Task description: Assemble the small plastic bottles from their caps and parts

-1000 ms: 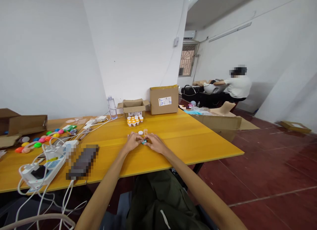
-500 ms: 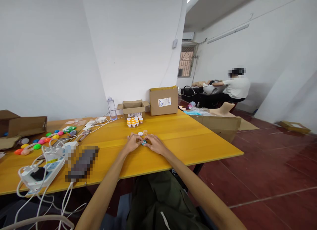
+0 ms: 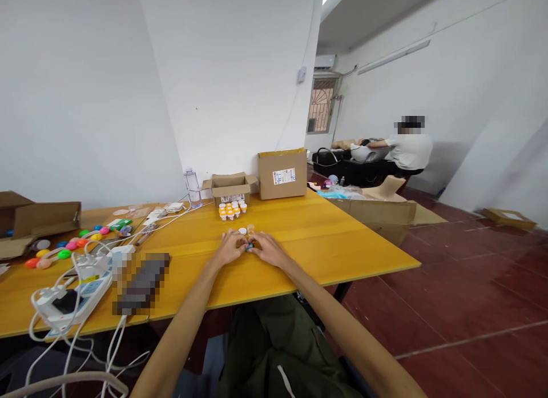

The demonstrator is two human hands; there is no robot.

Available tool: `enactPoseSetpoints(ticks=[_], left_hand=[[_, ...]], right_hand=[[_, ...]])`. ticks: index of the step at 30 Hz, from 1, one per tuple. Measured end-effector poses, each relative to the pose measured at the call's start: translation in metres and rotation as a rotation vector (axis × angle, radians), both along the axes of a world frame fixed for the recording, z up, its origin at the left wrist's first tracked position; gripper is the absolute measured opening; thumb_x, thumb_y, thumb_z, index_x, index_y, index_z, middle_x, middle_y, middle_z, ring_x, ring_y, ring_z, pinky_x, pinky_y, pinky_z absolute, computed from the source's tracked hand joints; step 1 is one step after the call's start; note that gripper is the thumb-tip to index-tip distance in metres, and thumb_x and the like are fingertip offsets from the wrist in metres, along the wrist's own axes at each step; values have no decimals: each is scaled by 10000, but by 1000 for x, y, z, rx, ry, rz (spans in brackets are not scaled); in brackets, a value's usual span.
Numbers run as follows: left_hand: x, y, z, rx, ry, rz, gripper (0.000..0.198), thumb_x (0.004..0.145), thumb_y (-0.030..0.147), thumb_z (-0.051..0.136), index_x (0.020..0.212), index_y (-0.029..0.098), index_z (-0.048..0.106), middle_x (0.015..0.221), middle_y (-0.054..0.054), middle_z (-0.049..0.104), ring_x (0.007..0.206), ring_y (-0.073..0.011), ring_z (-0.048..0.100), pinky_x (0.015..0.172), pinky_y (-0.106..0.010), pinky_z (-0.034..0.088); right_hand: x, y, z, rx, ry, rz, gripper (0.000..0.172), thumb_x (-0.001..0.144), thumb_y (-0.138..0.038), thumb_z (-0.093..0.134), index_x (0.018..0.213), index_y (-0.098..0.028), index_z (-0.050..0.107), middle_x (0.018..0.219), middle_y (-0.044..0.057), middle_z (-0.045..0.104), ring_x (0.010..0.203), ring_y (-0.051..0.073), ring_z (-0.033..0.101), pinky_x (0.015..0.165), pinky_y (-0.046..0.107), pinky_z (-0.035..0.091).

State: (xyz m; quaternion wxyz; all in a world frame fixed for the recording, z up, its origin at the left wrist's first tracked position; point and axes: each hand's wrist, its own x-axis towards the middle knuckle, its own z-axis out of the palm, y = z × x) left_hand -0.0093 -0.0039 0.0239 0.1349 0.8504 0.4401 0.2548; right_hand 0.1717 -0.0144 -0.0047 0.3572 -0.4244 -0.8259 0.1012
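Over the wooden table, my left hand and my right hand meet fingertip to fingertip. Both are closed on a small blue piece, partly hidden by the fingers and too small to name. Just beyond the fingertips lie a white round lid and a small clear container. Farther back stands a cluster of several small jars with white and orange tops.
An open cardboard box, a closed carton and a clear bottle line the back. To the left are a power strip with cables, a blurred dark phone-like object and colourful balls. A person sits far right.
My hands stay in nearly the same place. The fingers shift slightly around the blue piece, and less of it shows now.
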Motion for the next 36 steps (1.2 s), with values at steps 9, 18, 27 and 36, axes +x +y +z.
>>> enactPoseSetpoints(ticks=[9, 18, 27, 36], left_hand=[[-2, 4, -4, 44, -16, -32, 132, 863, 230, 601, 801, 243, 717, 870, -35, 685, 1001, -244, 547, 934, -402, 376], [-1, 4, -3, 51, -32, -73, 158, 891, 264, 584, 795, 235, 706, 913, -51, 678, 1001, -249, 541, 938, -402, 366], [-2, 9, -7, 27, -35, -78, 174, 898, 283, 575, 824, 249, 729, 933, -54, 691, 998, -255, 539, 939, -405, 365], [-2, 7, -5, 35, -24, -81, 192, 914, 295, 571, 812, 239, 724, 934, -51, 696, 1007, -247, 534, 926, -384, 353]], right_hand=[[-2, -1, 2, -28, -4, -22, 140, 823, -184, 717, 933, -228, 644, 954, 32, 687, 962, 211, 621, 847, 331, 465], [-1, 1, -1, -12, 24, -5, 171, 825, -210, 715, 980, -236, 646, 980, 36, 702, 957, 205, 638, 852, 329, 479], [-1, 2, -3, -36, 93, 30, 330, 759, -59, 580, 1015, -250, 661, 1050, 26, 721, 1020, 213, 660, 931, 356, 498], [-1, 1, -1, -48, 92, -19, 378, 724, -23, 520, 983, -256, 667, 995, 22, 735, 969, 217, 668, 920, 361, 520]])
